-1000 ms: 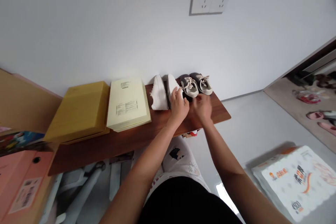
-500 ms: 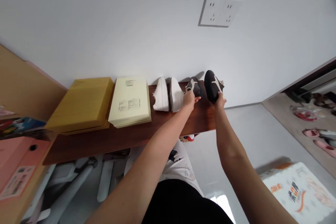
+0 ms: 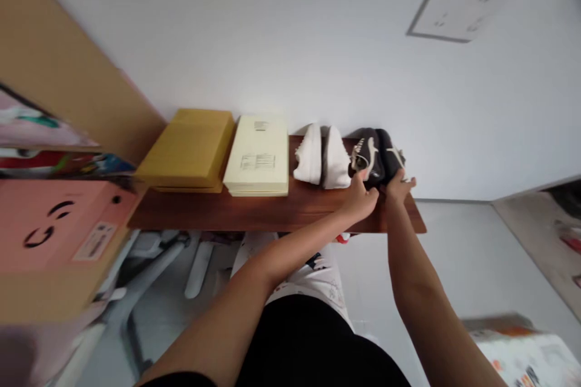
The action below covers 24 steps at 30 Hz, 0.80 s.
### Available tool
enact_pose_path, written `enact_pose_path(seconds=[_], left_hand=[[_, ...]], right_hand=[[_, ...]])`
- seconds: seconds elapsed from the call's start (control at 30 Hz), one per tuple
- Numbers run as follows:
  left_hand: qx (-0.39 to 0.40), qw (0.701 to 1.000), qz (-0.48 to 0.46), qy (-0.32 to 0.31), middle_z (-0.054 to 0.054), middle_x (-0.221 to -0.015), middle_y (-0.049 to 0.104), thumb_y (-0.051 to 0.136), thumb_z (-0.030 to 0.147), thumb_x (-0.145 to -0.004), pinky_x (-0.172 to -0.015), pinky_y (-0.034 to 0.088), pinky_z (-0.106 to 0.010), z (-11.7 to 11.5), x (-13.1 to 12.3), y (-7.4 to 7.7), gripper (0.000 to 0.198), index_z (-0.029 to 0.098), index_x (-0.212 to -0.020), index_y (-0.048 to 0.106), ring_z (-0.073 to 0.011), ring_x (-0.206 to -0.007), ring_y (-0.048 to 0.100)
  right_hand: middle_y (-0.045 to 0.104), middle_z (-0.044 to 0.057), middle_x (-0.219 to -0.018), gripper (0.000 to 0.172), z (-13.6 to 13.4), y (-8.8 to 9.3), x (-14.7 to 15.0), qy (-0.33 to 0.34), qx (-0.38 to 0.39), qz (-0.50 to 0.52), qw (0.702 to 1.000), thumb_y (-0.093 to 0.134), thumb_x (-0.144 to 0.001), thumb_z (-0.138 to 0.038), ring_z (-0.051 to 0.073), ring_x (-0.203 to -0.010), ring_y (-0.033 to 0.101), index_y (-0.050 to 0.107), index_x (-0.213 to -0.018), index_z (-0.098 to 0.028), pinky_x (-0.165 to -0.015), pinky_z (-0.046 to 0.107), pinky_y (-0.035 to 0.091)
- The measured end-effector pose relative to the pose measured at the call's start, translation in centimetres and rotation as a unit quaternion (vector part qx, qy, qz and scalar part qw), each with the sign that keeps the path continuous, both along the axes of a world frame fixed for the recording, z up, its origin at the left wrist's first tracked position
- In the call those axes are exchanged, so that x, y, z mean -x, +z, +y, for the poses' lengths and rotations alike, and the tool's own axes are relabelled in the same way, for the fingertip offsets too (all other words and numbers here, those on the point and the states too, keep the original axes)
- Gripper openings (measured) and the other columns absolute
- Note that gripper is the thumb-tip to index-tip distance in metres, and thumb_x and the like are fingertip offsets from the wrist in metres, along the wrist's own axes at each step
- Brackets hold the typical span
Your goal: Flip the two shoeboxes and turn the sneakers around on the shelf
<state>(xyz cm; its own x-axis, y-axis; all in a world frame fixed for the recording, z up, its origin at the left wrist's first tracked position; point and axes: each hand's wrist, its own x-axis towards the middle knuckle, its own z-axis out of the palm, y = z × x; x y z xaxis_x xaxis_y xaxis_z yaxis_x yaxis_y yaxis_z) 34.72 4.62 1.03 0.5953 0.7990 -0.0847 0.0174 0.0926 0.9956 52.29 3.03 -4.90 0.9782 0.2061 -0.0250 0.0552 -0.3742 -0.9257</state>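
A pair of dark grey sneakers (image 3: 376,156) with pale laces stands tipped on edge at the right end of a brown wooden shelf (image 3: 254,213). My left hand (image 3: 361,201) is closed on the left sneaker's heel. My right hand (image 3: 398,186) is closed on the right sneaker. The two shoes are pressed side by side. Just left of them a pair of white sneakers (image 3: 322,157) also stands on edge against the wall.
A pale cream box (image 3: 258,156) and a yellow box (image 3: 189,148) lie on the shelf's left part. A pink box (image 3: 54,236) sits at the near left. A wall socket (image 3: 458,7) is above. A printed pack (image 3: 531,357) lies on the floor at the right.
Both dark sneakers, lifted half a second ago, are now brought together and set on edge on the shelf. My view has swung right and lower.
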Motion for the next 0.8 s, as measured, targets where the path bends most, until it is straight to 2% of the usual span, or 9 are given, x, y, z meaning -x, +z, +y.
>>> enact_pose_path(seconds=[0.07, 0.13, 0.23, 0.37, 0.47, 0.53, 0.6, 0.7, 0.8], left_hand=[[0.067, 0.996, -0.029, -0.047, -0.018, -0.153, 0.045, 0.056, 0.022, -0.09, -0.094, 0.053, -0.042, -1.0, 6.3, -0.5, 0.057, 0.023, -0.145, 0.042, -0.0231, -0.107, 0.069], [0.115, 0.993, -0.021, -0.002, -0.017, -0.148, 0.052, 0.058, 0.026, -0.09, -0.083, 0.056, -0.036, -1.1, 13.5, -1.3, 0.05, 0.024, -0.138, 0.049, -0.0186, -0.092, 0.072], [0.168, 0.972, -0.006, 0.165, -0.013, -0.133, 0.063, 0.063, 0.028, -0.087, -0.073, 0.054, -0.028, 0.2, 23.8, -2.6, 0.039, 0.024, -0.125, 0.057, -0.0161, -0.087, 0.072], [0.18, 0.904, -0.037, 0.387, -0.009, -0.124, 0.068, 0.068, 0.028, -0.08, -0.068, 0.051, -0.022, 3.2, 33.7, -3.2, 0.037, 0.025, -0.115, 0.059, -0.0148, -0.088, 0.071], [0.15, 0.868, -0.072, 0.468, -0.006, -0.121, 0.068, 0.069, 0.028, -0.078, -0.069, 0.051, -0.023, 5.0, 38.3, -2.9, 0.036, 0.026, -0.113, 0.059, -0.0138, -0.088, 0.071], [0.126, 0.859, -0.084, 0.489, -0.006, -0.121, 0.068, 0.067, 0.029, -0.078, -0.071, 0.052, -0.024, 6.2, 40.4, -2.8, 0.035, 0.027, -0.113, 0.059, -0.0142, -0.09, 0.07], [0.097, 0.856, -0.08, 0.502, -0.005, -0.121, 0.067, 0.067, 0.029, -0.079, -0.073, 0.052, -0.024, 7.7, 42.2, -2.8, 0.035, 0.028, -0.113, 0.059, -0.015, -0.095, 0.069], [0.05, 0.839, -0.029, 0.541, -0.006, -0.126, 0.064, 0.069, 0.031, -0.08, -0.079, 0.052, -0.026, 10.9, 44.5, -2.9, 0.037, 0.028, -0.115, 0.06, -0.0176, -0.109, 0.066], [0.014, 0.828, 0.022, 0.561, -0.007, -0.136, 0.059, 0.072, 0.036, -0.081, -0.091, 0.051, -0.03, 14.9, 46.6, -3.0, 0.041, 0.029, -0.12, 0.059, -0.0214, -0.125, 0.057]], right_hand=[[0.036, 0.03, -0.151, 0.07, -1.9, -0.9, 2.5, -0.016, -0.051, 0.015, 0.998, 0.034, -0.099, -0.048, 0.026, -0.107, 0.068, 0.018, -0.156, -0.011, -0.08, 0.04, 0.06], [0.032, 0.026, -0.155, 0.066, -4.2, -2.0, 6.3, -0.022, -0.095, -0.014, 0.995, 0.038, -0.098, -0.05, 0.024, -0.104, 0.068, 0.023, -0.154, -0.017, -0.079, 0.042, 0.061], [0.041, 0.019, -0.149, 0.06, -6.9, -3.0, 13.4, 0.018, -0.132, -0.068, 0.989, 0.044, -0.096, -0.056, 0.022, -0.101, 0.069, 0.037, -0.145, -0.022, -0.082, 0.042, 0.059], [0.052, 0.016, -0.14, 0.058, -6.6, -1.4, 22.8, 0.197, -0.178, -0.054, 0.963, 0.054, -0.093, -0.058, 0.021, -0.098, 0.069, 0.045, -0.139, -0.024, -0.086, 0.041, 0.057], [0.064, 0.012, -0.125, 0.048, -4.2, 0.9, 28.6, 0.368, -0.176, 0.02, 0.913, 0.059, -0.092, -0.056, 0.021, -0.098, 0.068, 0.055, -0.13, -0.026, -0.092, 0.042, 0.056], [0.068, 0.01, -0.12, 0.044, -2.4, 2.1, 32.2, 0.484, -0.163, 0.078, 0.856, 0.061, -0.091, -0.056, 0.022, -0.102, 0.068, 0.06, -0.123, -0.027, -0.096, 0.043, 0.055], [0.067, 0.011, -0.126, 0.049, -0.6, 2.8, 35.8, 0.568, -0.148, 0.121, 0.8, 0.063, -0.089, -0.059, 0.024, -0.114, 0.066, 0.06, -0.127, -0.027, -0.103, 0.045, 0.052], [0.049, 0.012, -0.153, 0.076, 2.7, 3.4, 40.7, 0.632, -0.112, 0.156, 0.751, 0.069, -0.083, -0.063, 0.028, -0.141, 0.048, 0.049, -0.146, -0.027, -0.117, 0.049, 0.039], [0.031, 0.011, -0.165, 0.099, 6.8, 4.1, 44.4, 0.628, -0.098, 0.161, 0.755, 0.071, -0.078, -0.068, 0.03, -0.154, 0.026, 0.033, -0.158, -0.023, -0.126, 0.051, 0.024]])
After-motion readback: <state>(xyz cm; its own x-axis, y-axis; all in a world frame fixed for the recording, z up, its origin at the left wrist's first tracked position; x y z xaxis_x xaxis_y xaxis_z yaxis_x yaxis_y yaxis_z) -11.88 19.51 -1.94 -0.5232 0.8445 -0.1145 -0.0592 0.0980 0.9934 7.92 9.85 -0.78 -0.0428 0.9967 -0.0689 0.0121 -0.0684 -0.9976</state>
